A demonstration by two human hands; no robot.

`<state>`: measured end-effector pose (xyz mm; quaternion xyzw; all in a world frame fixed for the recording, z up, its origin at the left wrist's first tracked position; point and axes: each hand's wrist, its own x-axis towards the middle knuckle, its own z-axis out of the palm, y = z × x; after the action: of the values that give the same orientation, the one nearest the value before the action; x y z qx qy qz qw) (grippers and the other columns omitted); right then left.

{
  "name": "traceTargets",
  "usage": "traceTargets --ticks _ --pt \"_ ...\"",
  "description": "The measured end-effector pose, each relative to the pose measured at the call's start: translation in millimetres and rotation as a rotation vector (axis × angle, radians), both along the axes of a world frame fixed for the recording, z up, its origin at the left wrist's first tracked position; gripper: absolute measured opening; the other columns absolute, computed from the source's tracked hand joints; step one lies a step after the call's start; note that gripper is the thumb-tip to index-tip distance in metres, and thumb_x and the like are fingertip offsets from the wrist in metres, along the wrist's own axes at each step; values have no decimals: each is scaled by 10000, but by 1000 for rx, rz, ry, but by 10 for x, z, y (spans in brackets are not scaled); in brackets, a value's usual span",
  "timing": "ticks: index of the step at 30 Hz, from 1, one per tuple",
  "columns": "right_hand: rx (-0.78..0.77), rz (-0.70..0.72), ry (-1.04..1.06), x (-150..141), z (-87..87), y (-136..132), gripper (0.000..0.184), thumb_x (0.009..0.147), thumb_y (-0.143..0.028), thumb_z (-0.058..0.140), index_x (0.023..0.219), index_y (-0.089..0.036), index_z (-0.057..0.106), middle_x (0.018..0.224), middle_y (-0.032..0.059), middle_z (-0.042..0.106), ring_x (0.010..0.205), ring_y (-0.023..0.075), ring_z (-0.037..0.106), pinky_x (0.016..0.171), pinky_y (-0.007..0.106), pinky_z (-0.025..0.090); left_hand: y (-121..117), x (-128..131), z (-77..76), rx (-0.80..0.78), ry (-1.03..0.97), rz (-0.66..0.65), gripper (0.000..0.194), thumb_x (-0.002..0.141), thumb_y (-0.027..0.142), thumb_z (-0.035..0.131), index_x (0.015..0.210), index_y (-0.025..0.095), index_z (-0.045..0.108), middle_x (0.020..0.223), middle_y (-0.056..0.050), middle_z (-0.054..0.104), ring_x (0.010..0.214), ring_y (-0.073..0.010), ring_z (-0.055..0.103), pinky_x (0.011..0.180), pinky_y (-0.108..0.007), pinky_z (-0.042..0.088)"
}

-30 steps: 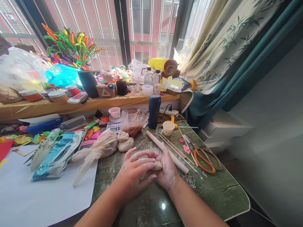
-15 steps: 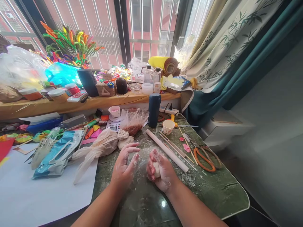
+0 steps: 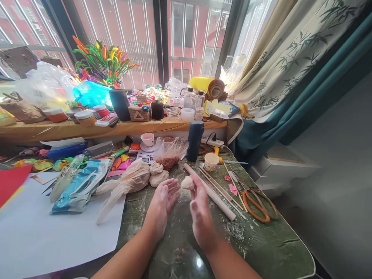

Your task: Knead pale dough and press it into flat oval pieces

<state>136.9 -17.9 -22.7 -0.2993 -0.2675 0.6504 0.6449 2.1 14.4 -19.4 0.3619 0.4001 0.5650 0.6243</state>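
Observation:
A small ball of pale dough (image 3: 187,183) sits at the fingers of my right hand (image 3: 200,211), on the side facing my left. That hand's fingers are stretched forward and dusted white. My left hand (image 3: 164,205) is held apart from the ball, palm turned inward, fingers loosely spread and nothing in them. Two larger dough lumps (image 3: 158,179) lie beyond my left hand, touching a thin plastic bag (image 3: 128,180). Just right of my right hand, a pale rolling pin (image 3: 216,197) lies slanted on the powder-dusted dark green table (image 3: 180,244).
Orange-handled scissors (image 3: 255,205) and thin sticks (image 3: 225,188) lie on the right. Behind stand a paper cup (image 3: 211,161), a dark blue bottle (image 3: 194,141) and a clear bag of reddish-brown stuff (image 3: 168,157). White paper (image 3: 87,236) and a blue packet (image 3: 81,188) are at left.
My right hand has gone from curled around the dough ball to straighter fingers, with the ball now exposed near the fingertips. The view has shifted slightly left and up.

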Motion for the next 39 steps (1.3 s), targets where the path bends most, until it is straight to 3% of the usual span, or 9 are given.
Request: traceTargets --ticks 4,7,14,17,21,24,26,31,39 --pt "145 -109 -297 -64 -5 -99 416 777 -338 843 1161 -253 704 1322 75 650 1383 281 457 1207 390 280 7 -20 119 -288 -308 19 490 919 646 541 922 167 645 872 -71 716 772 -194 712 676 -327 598" --pt "93 -205 -281 -72 -44 -16 339 854 -431 764 1134 -250 706 1230 78 678 1238 252 564 1163 388 343 2 -65 195 -317 -314 36 537 852 680 615 703 166 576 555 23 547 484 -113 565 391 -170 386" --pt "-228 144 365 15 -67 222 444 880 -594 639 997 -167 685 1023 125 740 982 262 715 969 457 527 17 -61 218 -240 -156 59 591 845 726 570 620 180 546 449 57 436 311 -80 393 337 -192 271" --pt "-266 188 445 25 -45 217 404 898 -551 635 997 -162 682 1042 134 748 1017 263 719 968 451 529 17 -116 155 -104 20 122 586 880 733 508 641 199 538 486 40 466 380 -108 444 392 -225 367" --pt "-267 310 486 -8 19 171 458 911 -593 594 1059 -167 670 1099 144 747 1058 274 707 933 461 544 -50 -162 68 454 504 74 505 920 677 493 986 204 658 931 -84 698 877 -244 677 817 -380 551" --pt "-315 266 496 4 37 177 454 915 -590 583 1044 -167 684 1109 141 749 986 261 718 827 413 581 -121 -127 57 787 850 -263 568 922 539 596 1405 254 505 1363 -127 618 1302 -331 552 1189 -567 278" --pt "-374 110 478 44 23 214 394 916 -556 601 925 -175 699 991 112 766 854 225 724 720 350 589 -143 -109 60 895 946 -344 591 930 452 618 1469 290 437 1441 -114 576 1410 -340 456 1239 -612 91" --pt "-361 -46 424 162 13 281 505 869 -590 641 562 -195 568 485 -21 541 438 116 521 383 194 351 -79 -176 19 802 810 -47 298 1001 365 505 1276 278 577 1346 -104 612 1326 -291 518 1153 -517 347" --pt "-243 146 364 169 69 187 629 875 -639 588 448 -195 462 379 -31 445 317 96 391 357 200 224 -30 -191 46 568 619 10 277 994 435 514 1104 233 667 1221 -98 659 1196 -277 572 1072 -420 410"
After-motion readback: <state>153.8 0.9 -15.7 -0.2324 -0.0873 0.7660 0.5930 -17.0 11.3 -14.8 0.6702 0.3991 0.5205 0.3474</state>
